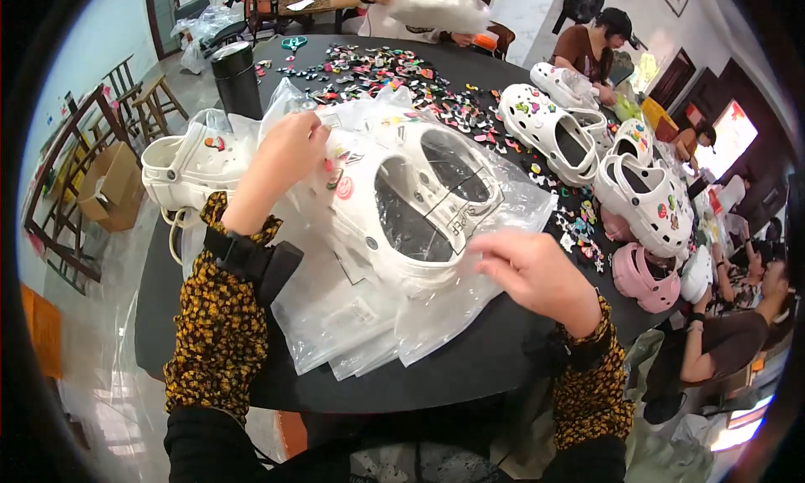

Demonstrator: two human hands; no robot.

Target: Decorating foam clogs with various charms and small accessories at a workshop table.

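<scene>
A pair of white clogs (360,223) with colourful charms lies inside a clear plastic bag (520,202) on the dark table, heels toward me. My left hand (281,168) is at the bag's upper left, its fingers curled closed on the film; the fingertips are partly turned away. To the right of the heels, my right hand (537,273) hovers at the bag's edge with thumb and forefinger apart. More flat clear bags (344,328) are stacked underneath. Just left of my left hand stands another white clog (180,168) with charms.
Loose colourful charms (394,68) spread over the far table. A black cylindrical flask (236,80) stands at the far left. White clogs (549,131) and a pink clog (646,277) line the right side. Several people work around, one holding a bagged item (440,7) across the table.
</scene>
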